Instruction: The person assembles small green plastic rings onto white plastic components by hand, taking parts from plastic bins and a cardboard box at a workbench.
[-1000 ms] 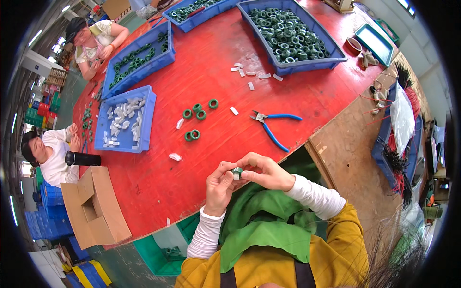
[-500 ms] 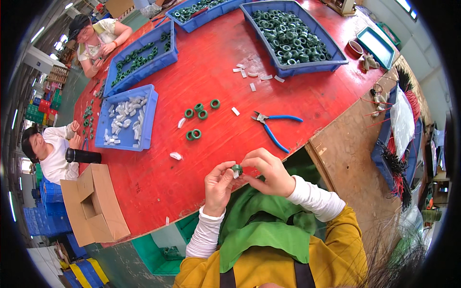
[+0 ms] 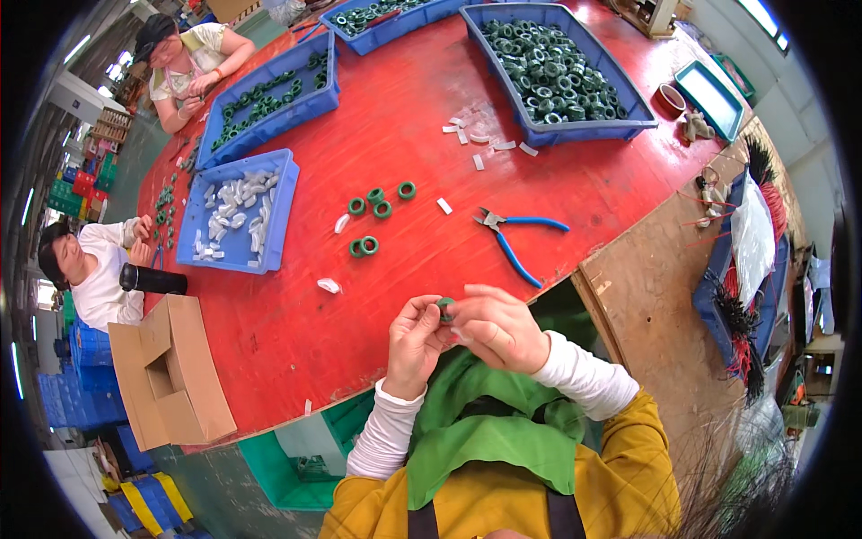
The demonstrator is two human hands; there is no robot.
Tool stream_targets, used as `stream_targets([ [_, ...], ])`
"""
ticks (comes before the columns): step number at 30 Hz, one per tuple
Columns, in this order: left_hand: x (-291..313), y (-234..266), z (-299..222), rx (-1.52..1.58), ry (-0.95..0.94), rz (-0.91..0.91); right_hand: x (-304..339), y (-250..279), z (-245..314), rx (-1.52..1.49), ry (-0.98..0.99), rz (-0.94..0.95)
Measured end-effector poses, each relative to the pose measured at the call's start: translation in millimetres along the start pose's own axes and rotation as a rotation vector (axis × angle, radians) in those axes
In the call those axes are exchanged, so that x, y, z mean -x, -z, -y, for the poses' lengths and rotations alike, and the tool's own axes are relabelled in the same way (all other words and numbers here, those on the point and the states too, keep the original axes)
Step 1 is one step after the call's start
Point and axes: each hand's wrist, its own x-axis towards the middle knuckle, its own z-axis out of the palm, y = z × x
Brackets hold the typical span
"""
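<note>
My left hand (image 3: 415,349) pinches a small green ring (image 3: 445,309) between thumb and fingertips, over the near edge of the red table. Bent close against the ring, my right hand (image 3: 499,329) has its fingers drawn together. A small white piece (image 3: 461,334) shows below the right fingers; most of it is hidden. Beyond my hands lie several loose green rings (image 3: 382,209) and a curved white strip (image 3: 342,223). Another white strip (image 3: 329,286) rests nearer, to the left. Blue-handled cutting pliers (image 3: 514,235) lie with handles spread, ahead and right of my hands.
A blue tray (image 3: 642,123) heaped with green rings stands at the far right. Another blue tray (image 3: 284,207) holds white strips on the left. An open cardboard box (image 3: 202,386) sits at the near left corner. Two people (image 3: 99,269) work along the left side.
My right hand has turned and closed in over the ring, its fingers more bent. The white piece that showed beneath the ring now appears under the right fingers. The view has shifted slightly.
</note>
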Motion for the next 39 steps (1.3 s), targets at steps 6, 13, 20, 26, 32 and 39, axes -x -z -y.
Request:
stream_targets([
  [6,-4,-2,14,-0.022,-0.152,-0.026,10,-10,13,0.016,-0.087,-0.088],
  [13,3,-12,14,-0.221,-0.27,0.007,-11,12,14,-0.336,-0.587,-0.187],
  [20,11,-7,2,-0.6,-0.356,0.052,-29,23,-6,-0.507,-0.811,-0.012],
  [26,13,-9,-8,-0.687,-0.364,0.183,-22,15,-26,-0.891,-1.144,0.171],
  [32,12,-10,-3,-0.487,-0.261,0.224,-7,0,-34,-0.998,-1.273,0.202],
  [39,7,-2,-8,-0.56,-0.237,0.273,-2,-6,-30,-0.82,-1.072,0.111],
])
